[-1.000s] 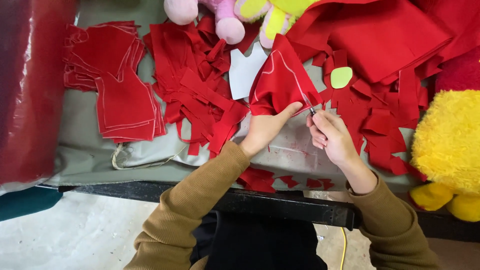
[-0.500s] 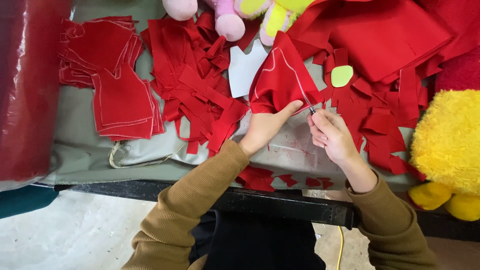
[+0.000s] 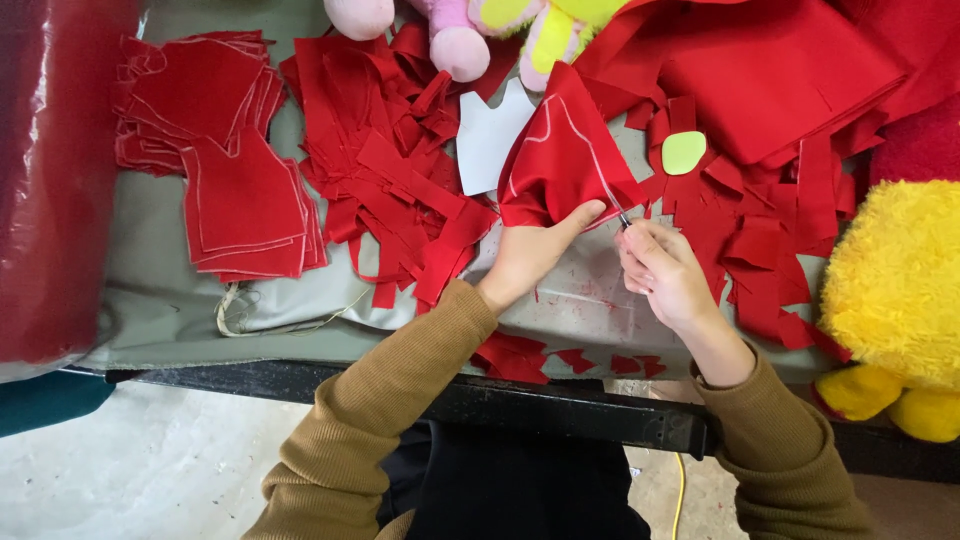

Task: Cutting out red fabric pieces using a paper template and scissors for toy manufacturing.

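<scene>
- The table [image 3: 170, 310], covered in a grey-green cloth, runs across in front of me; its dark front edge cuts off whatever lies below it.
- A heap of red scraps [image 3: 400, 170] lies on the table to the left of my hands.
- A neat stack of cut red pieces [image 3: 240, 210] with pale outlines lies further left, well apart from my hands.
- A yellow plush toy [image 3: 895, 290] sits at the right edge, partly out of view.
- The red fabric piece [image 3: 560, 160] I am working on stands up off the table just above my hands, folded, with a white line drawn on it.
- My left arm reaches in from below, bent at the elbow; my left hand [image 3: 530, 255] grips the lower edge of the red fabric piece, thumb stretched along it.
- My right hand [image 3: 665, 272] is curled closed around a small tool [image 3: 622, 217]; only its thin tip shows, touching the fabric's edge, so I cannot tell what it is.
- A white paper pattern [image 3: 490, 135] lies half hidden behind the fabric.
- A small yellow-green oval patch [image 3: 684, 152] lies on the scraps to the right.
</scene>
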